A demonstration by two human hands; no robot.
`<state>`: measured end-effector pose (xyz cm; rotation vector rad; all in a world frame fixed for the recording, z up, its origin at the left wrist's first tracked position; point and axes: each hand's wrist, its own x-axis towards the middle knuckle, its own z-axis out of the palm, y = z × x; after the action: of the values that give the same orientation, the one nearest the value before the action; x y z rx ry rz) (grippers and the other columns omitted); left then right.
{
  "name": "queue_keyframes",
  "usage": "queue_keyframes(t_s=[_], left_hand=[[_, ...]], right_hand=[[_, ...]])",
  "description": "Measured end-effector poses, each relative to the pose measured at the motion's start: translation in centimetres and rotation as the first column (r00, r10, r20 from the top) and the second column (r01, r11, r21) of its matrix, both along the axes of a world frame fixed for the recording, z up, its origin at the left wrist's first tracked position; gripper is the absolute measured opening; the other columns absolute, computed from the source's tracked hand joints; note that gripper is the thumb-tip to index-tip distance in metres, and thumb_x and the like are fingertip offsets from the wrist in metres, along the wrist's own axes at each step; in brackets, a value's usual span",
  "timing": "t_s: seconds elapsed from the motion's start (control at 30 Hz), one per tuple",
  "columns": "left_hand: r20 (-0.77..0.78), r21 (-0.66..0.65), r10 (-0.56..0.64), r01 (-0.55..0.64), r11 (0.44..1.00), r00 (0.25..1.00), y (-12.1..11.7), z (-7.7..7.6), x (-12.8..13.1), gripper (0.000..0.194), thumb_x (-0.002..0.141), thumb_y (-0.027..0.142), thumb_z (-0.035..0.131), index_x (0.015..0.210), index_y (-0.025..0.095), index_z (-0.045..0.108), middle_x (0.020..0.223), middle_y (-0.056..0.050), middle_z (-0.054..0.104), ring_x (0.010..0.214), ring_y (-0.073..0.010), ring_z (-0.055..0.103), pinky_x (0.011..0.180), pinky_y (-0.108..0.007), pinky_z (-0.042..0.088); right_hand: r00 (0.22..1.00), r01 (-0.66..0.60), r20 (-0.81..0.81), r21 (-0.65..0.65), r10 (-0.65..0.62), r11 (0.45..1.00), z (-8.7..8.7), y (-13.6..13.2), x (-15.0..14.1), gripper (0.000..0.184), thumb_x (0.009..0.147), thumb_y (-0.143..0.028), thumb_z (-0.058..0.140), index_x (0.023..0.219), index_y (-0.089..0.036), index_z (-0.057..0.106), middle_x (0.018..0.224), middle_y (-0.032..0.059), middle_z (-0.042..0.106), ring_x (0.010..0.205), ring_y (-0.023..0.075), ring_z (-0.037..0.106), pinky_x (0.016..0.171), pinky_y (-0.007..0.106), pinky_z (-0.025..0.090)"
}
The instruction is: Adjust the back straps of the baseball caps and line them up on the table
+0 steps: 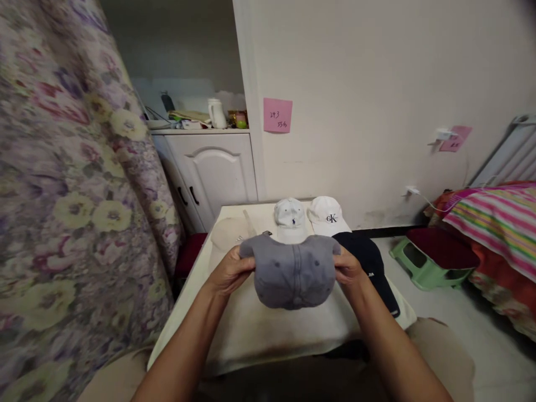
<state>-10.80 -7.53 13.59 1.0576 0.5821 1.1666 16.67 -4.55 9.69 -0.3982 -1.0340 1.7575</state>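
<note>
Surface (pixel 247 338): covered in pale cloth, directly before us; it carries the other caps, mostly along its far and right edges, perhaps to leave our arms room in the middle.
Gray cap (pixel 295 273): held up over the middle of the surface, crown and center seam toward us. We judge that the hold at both sides serves to spread the soft fabric and level it.
Navy cap (pixel 368 257): lies at the right edge, brim pointing toward our near right, partly behind our right arm.
White cap (pixel 326 212): at the far edge, front facing us, presumably so its lettering reads from here.
Pale cap (pixel 290 211): just beside the white one, likewise facing us; the gray cap hides its lower brim.
Left grip (pixel 234 269): narrow, thumb and fingers pinching the gray cap's left side.
Right grip (pixel 348 266): narrow, a matching pinch opposite; two-point support likely prevents sagging.
Dark emblem (pixel 293 221): on the pale cap's front; too small to identify with confidence.
</note>
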Motion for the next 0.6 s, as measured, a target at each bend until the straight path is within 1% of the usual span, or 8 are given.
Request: queue_keyframes(t_s=[0.1,0.17,0.27,0.33,0.37,0.5,0.57,0.6], left_hand=[[-0.105,-0.092,-0.075,0.066,0.994,0.992,-1.6,-2.4,-0.8,0.052,0.055,0.028,0.090,0.101,0.012,0.074,0.085,-0.010,0.077,0.077,-0.0240,0.071,0.074,-0.031,0.054],[-0.167,-0.151,-0.112,0.087,0.985,0.980,-3.1,-3.9,-0.8,0.053,0.057,0.028,0.089,0.106,0.014,0.074,0.088,-0.009,0.077,0.075,-0.0210,0.069,0.071,-0.027,0.052],[-0.236,-0.162,-0.127,0.090,0.983,0.963,-5.3,-5.0,-0.3,0.048,0.061,0.031,0.087,0.105,0.015,0.075,0.093,-0.008,0.075,0.079,-0.0194,0.067,0.071,-0.025,0.049],[-0.270,-0.153,-0.131,0.092,0.984,0.954,-6.3,-5.2,0.3,0.046,0.064,0.036,0.084,0.104,0.015,0.075,0.092,-0.007,0.074,0.077,-0.0184,0.065,0.068,-0.024,0.047],[-0.289,-0.152,-0.137,0.096,0.984,0.948,-6.8,-5.2,0.5,0.045,0.066,0.038,0.083,0.104,0.016,0.075,0.090,-0.006,0.073,0.076,-0.0180,0.064,0.066,-0.023,0.046],[-0.382,-0.168,-0.215,0.161,0.973,0.899,-8.1,-5.3,1.9,0.035,0.074,0.042,0.075,0.096,0.015,0.075,0.082,-0.005,0.070,0.074,-0.0183,0.061,0.066,-0.024,0.045],[-0.432,-0.160,-0.222,0.168,0.973,0.874,-8.6,-5.2,2.6,0.031,0.079,0.041,0.070,0.091,0.014,0.074,0.080,-0.005,0.068,0.074,-0.0182,0.060,0.066,-0.025,0.044],[-0.456,-0.138,-0.203,0.156,0.978,0.866,-8.8,-5.0,3.0,0.029,0.081,0.041,0.068,0.090,0.014,0.074,0.081,-0.005,0.067,0.075,-0.0181,0.059,0.067,-0.025,0.044]], right_hand=[[0.994,-0.094,0.054,0.007,0.093,0.996,-2.4,-1.0,0.6,0.055,0.051,-0.033,0.087,0.099,-0.013,0.069,0.074,0.0094,0.074,0.064,0.0239,0.070,0.059,0.033,0.057],[0.975,-0.209,0.084,0.026,0.207,0.977,-4.0,-1.9,0.9,0.064,0.052,-0.040,0.089,0.105,-0.012,0.068,0.080,0.0112,0.074,0.071,0.0243,0.071,0.065,0.033,0.057],[0.936,-0.338,0.126,0.049,0.330,0.940,-5.4,-3.3,1.5,0.066,0.060,-0.054,0.083,0.108,-0.011,0.069,0.091,0.0135,0.074,0.083,0.0244,0.071,0.074,0.032,0.056],[0.909,-0.391,0.180,0.051,0.377,0.919,-5.4,-4.0,2.0,0.065,0.067,-0.059,0.077,0.108,-0.010,0.069,0.096,0.0140,0.073,0.085,0.0227,0.070,0.075,0.029,0.054],[0.896,-0.406,0.219,0.049,0.387,0.912,-5.3,-4.3,2.3,0.062,0.070,-0.059,0.075,0.108,-0.010,0.070,0.097,0.0136,0.073,0.084,0.0213,0.070,0.075,0.028,0.053],[0.846,-0.410,0.388,0.034,0.366,0.911,-4.6,-5.4,3.5,0.038,0.077,-0.039,0.075,0.104,-0.012,0.071,0.092,0.0082,0.074,0.081,0.0165,0.068,0.073,0.024,0.050],[0.832,-0.409,0.415,0.009,0.369,0.912,-4.3,-5.8,3.9,0.028,0.080,-0.034,0.073,0.098,-0.013,0.072,0.089,0.0061,0.073,0.079,0.0153,0.067,0.073,0.024,0.050],[0.831,-0.406,0.415,-0.007,0.372,0.914,-4.2,-6.0,4.0,0.025,0.081,-0.033,0.072,0.097,-0.014,0.071,0.087,0.0053,0.073,0.078,0.0147,0.067,0.073,0.024,0.049]])
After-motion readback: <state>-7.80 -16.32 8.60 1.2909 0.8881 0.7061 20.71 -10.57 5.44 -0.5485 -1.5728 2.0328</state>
